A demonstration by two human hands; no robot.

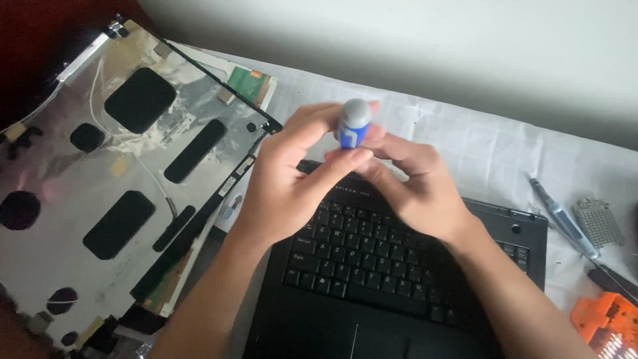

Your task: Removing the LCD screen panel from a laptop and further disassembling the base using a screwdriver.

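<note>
Pinching a small blue, grey-capped tube (354, 124), left hand (292, 179) and right hand (415, 186) hover above laptop (372, 266).

Black laptop base (399, 312) w/ keyboard, detached screen back panel (113, 179) left, grey screwdriver (565, 219), orange bit case (608, 322) right.

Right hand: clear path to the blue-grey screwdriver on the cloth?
Probably yes, once freed: the right hand and left hand pinch a small blue tube. Nothing lies between it and the screwdriver.

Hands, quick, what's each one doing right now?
Left hand: closed on the small blue tube with grey cap.
Right hand: fingers pinching the same tube.
</note>
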